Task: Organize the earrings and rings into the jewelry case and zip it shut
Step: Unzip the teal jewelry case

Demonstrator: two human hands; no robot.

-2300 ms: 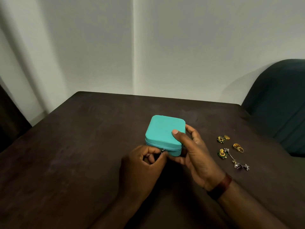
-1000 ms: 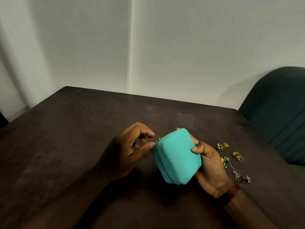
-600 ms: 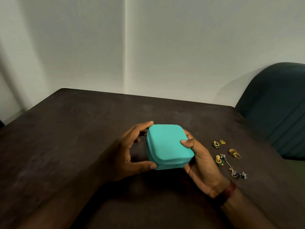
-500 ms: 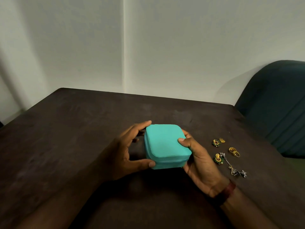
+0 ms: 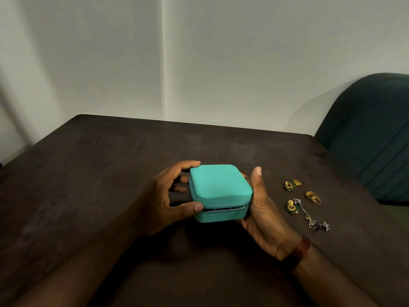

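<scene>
A teal jewelry case [image 5: 219,187] sits on the dark table [image 5: 99,173] with its lid slightly lifted and a thin gap along the front seam. My left hand [image 5: 163,200] grips its left side, thumb at the front seam and index finger on the back corner. My right hand [image 5: 263,209] cups the right side, thumb raised off the lid, fingers hidden behind the case. To the right lie two green-and-gold earrings [image 5: 288,185] [image 5: 292,206], a small gold piece [image 5: 297,182], gold rings [image 5: 312,196] and a long silver earring [image 5: 311,216].
A dark teal chair [image 5: 371,134] stands past the table's right edge. A pale wall rises behind the far edge. A dark band [image 5: 298,251] circles my right wrist.
The zipper was pulled around while the case was tilted up, then the case was laid flat. Now my right thumb has come off the lid and the front seam shows a gap.
</scene>
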